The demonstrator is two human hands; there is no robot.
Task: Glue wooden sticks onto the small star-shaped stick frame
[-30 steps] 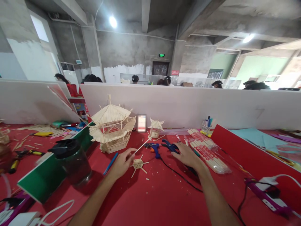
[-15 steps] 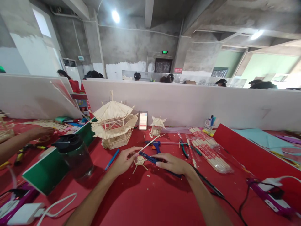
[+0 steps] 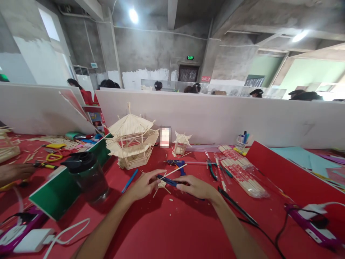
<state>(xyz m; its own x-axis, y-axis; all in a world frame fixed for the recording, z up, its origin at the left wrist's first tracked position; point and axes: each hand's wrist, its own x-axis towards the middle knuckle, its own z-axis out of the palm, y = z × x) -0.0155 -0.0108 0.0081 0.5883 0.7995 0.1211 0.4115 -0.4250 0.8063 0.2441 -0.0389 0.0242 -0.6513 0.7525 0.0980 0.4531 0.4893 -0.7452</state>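
My left hand point(image 3: 147, 184) is closed, pinching one end of a thin wooden stick point(image 3: 176, 170) that points up to the right. My right hand point(image 3: 194, 187) is closed around a dark blue hand tool that looks like cutters point(image 3: 170, 181). Its tip lies by my left fingers, across the stick's near end; whether the jaws touch the stick I cannot tell. Just beneath, partly hidden by the hands and tool, a small stick frame with spread legs point(image 3: 162, 184) lies on the red tabletop point(image 3: 172, 233).
Behind the hands stand a large stick pavilion point(image 3: 132, 138), a small one point(image 3: 182, 142) and a blue glue gun point(image 3: 178, 164). A blue pen point(image 3: 129, 180) and dark bottle point(image 3: 87, 176) lie left; green-handled pliers point(image 3: 211, 170) and bagged sticks point(image 3: 242, 174) right. Another person's hand point(image 3: 16, 174) is far left.
The stick has tilted lower, and its far end has dropped. The dark blue tool has moved up against its near end. At the left, the other person's arm has drawn back.
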